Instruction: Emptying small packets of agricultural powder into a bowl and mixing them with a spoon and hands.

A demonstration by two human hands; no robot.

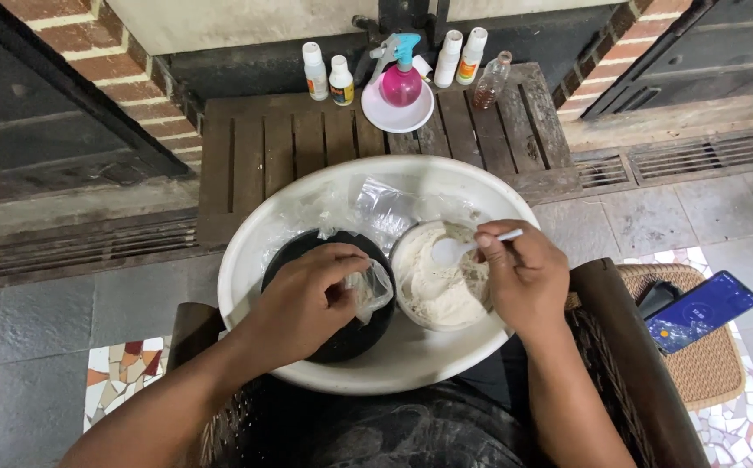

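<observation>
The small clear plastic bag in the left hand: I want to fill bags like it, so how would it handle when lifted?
The small clear plastic bag looks thin and crumpled in the left hand, so it is probably floppy and very light. Its glossy film may be slippery. Its mouth likely needs holding open near the white spoon in the right hand.

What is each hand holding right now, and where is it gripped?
Right hand: white plastic spoon, pinched by its handle. Left hand: small clear plastic bag, held by its rim over the black bowl.
</observation>
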